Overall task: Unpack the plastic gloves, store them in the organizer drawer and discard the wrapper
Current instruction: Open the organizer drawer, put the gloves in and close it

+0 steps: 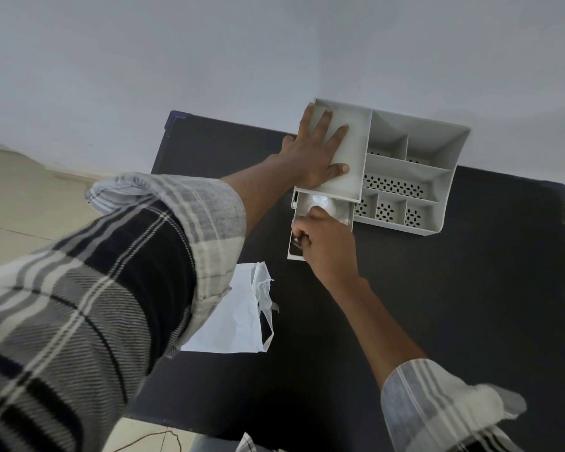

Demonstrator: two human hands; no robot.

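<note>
A grey plastic organizer [437, 148] stands at the far edge of a black table [437, 305]. Its drawer [292, 236] is pulled out toward me, and clear plastic gloves [320, 200] lie crumpled inside it. My left hand [313, 151] lies flat, fingers spread, on the organizer's top panel. My right hand [323, 236] is down in the open drawer, fingers curled on the gloves. A white wrapper [235, 318] lies flat on the table, nearer to me and to the left of the drawer.
The organizer has several open compartments with perforated floors [392, 187] on its right side. A pale wall [274, 53] rises right behind the table. Tiled floor [20, 203] shows at the left, and a thin cable [157, 438] lies below the table's near edge.
</note>
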